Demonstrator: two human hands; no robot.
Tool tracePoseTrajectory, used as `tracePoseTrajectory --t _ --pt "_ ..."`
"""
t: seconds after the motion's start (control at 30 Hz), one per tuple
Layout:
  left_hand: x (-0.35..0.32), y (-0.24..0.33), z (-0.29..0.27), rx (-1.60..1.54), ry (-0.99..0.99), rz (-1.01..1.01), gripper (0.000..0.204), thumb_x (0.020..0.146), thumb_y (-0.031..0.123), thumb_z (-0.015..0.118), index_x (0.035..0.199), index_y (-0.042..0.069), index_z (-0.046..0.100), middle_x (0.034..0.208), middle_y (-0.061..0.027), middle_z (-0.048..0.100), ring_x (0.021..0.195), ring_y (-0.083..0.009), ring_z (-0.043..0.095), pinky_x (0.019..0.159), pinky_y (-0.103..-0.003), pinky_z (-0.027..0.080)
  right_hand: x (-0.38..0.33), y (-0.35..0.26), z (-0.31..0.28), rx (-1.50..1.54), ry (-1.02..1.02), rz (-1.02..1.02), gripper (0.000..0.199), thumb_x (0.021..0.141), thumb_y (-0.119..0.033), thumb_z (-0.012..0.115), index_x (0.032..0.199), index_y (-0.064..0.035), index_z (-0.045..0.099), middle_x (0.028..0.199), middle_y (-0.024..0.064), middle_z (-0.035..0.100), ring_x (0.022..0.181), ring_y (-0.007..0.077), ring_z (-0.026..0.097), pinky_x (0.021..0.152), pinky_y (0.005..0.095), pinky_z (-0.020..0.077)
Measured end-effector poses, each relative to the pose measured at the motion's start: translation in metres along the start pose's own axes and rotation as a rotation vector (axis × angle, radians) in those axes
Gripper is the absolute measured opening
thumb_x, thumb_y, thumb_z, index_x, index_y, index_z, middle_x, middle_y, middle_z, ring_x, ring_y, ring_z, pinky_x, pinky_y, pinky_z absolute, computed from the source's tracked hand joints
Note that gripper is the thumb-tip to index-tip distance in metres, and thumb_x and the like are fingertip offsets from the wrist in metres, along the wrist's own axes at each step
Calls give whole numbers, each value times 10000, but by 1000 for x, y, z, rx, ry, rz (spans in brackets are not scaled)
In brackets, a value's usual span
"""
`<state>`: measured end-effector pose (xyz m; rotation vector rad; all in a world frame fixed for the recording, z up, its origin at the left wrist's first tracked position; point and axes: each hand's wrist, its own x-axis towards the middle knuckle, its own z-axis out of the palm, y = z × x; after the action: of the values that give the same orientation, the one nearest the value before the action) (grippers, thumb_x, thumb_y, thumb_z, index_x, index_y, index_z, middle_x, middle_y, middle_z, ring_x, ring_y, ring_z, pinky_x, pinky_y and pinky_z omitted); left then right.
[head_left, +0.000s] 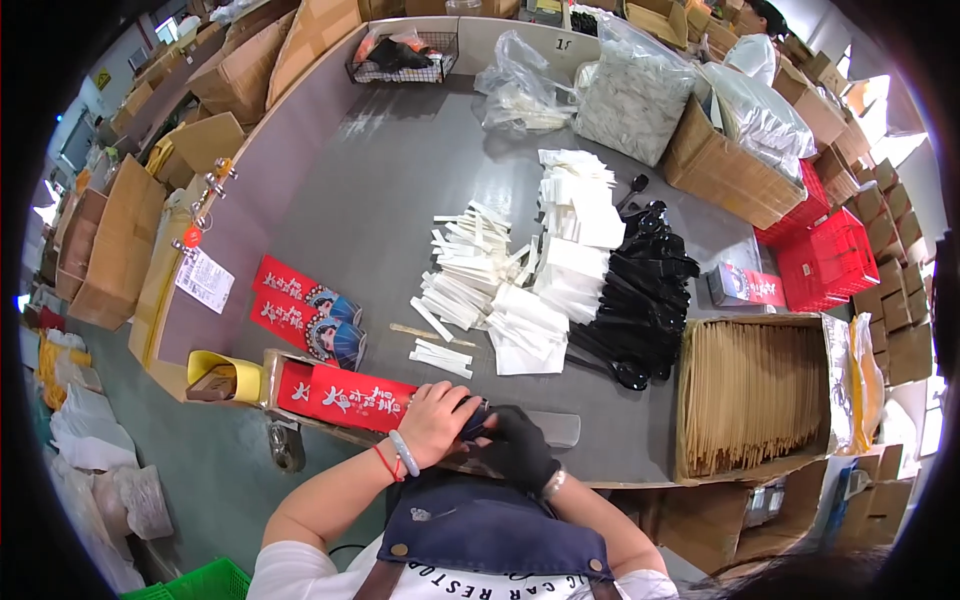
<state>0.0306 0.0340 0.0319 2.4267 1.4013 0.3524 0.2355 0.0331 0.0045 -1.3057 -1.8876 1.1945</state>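
Note:
My left hand (432, 420), bare with a bangle and a red string at the wrist, is closed over the right end of a red printed packet (345, 396). That packet lies along the table's near edge, its left part over an open cardboard box (272, 376). My right hand (520, 450), in a black glove, meets the left at the packet's dark end; its fingers are bent inward, and what they pinch is hidden. Two more red packets (290, 312) lie beyond the box. Ahead are small white paper strips (470, 260), white folded napkins (570, 285) and black plastic spoons (645, 290).
At right stands a carton of thin wooden sticks (755, 400), with red baskets (825, 262) behind. A carton with plastic-wrapped packs (735, 170), a clear bag (525, 90) and a wire basket (403, 58) line the far side. A yellow holder (225, 372) sits at the left corner.

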Motion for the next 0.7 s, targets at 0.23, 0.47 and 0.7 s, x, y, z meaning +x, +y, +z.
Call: tracePoseTrajectory --t 0.23,0.47,0.7 --pt "30 14 -16 199 -443 70 375 718 187 681 1086 226 622 1020 -132 553 923 -321 555 783 -430 445 10 -12 -41 -744 -80 -230 599 599 -418 800 1097 -137 617 1043 57 635 1010 265 585 869 436 401" --pt "45 -33 -68 147 -264 160 236 710 84 616 945 93 593 1001 -144 546 959 -344 570 796 -462 470 6 -35 -98 -841 -7 -109 555 604 -410 785 1051 -132 610 990 77 618 955 282 578 825 441 403" --pt "-10 -67 -35 -50 175 -201 263 692 186 723 915 59 664 1224 -154 527 1195 -354 445 967 -480 397 -4 -38 -91 -886 -80 -4 556 611 -436 781 1040 -119 621 964 84 632 930 290 597 803 429 417"
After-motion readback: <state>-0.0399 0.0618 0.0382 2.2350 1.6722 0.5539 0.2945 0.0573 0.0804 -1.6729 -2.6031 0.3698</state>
